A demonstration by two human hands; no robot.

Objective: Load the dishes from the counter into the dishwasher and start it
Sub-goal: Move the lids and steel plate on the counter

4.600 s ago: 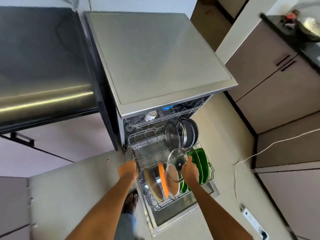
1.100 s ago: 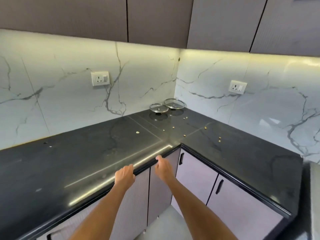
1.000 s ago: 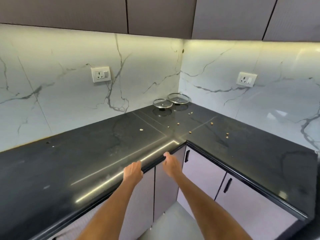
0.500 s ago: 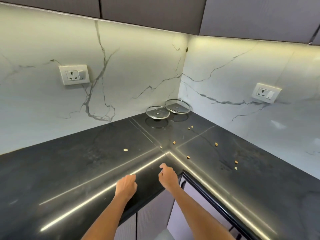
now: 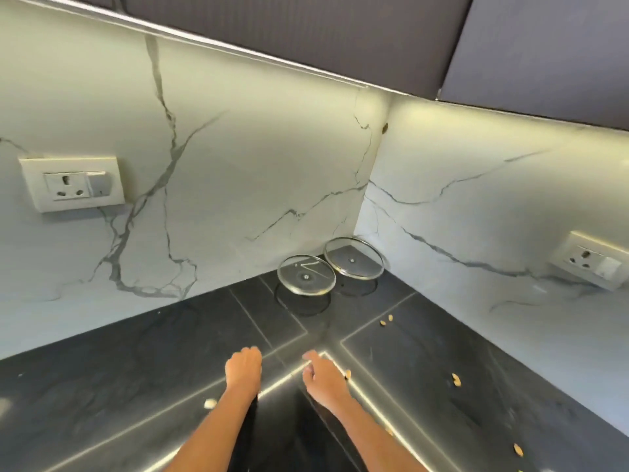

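Two round glass lids sit in the far corner of the black counter (image 5: pixel 136 369), side by side and nearly touching — the left lid (image 5: pixel 306 274) nearer, the right lid (image 5: pixel 354 257) closest to the corner. Both lie roughly flat, inner side up; being round, neither has a long axis. Well short of them, the left hand (image 5: pixel 243 369) and right hand (image 5: pixel 323 378) reach forward above the counter — fingers loosely curled, holding nothing. Small tan crumbs (image 5: pixel 456 379) lie scattered around. Marble walls carry a left socket (image 5: pixel 73 183) and a right socket (image 5: pixel 592 260).
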